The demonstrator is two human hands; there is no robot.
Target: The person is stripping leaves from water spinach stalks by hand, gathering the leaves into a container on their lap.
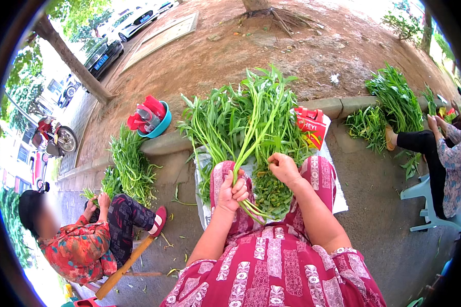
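My left hand [233,192] is closed around several long green stems [247,147] of water spinach, whose leafy tops fan out away from me and whose lower ends stick out below the fist. To its right, my right hand [284,167] has curled fingers above a heap of loose leaves [272,193] between my knees; whether it pinches a leaf cannot be seen. Beyond both hands a large leafy pile [219,119] lies on a white plastic sheet [340,193].
A red and white bag [311,124] stands right of the pile, against a stone kerb [167,144]. A teal basin [159,122] holds red items and a bottle. One person [80,245] sits at left, another [451,161] at right near a light-blue stool [426,203], both beside more greens.
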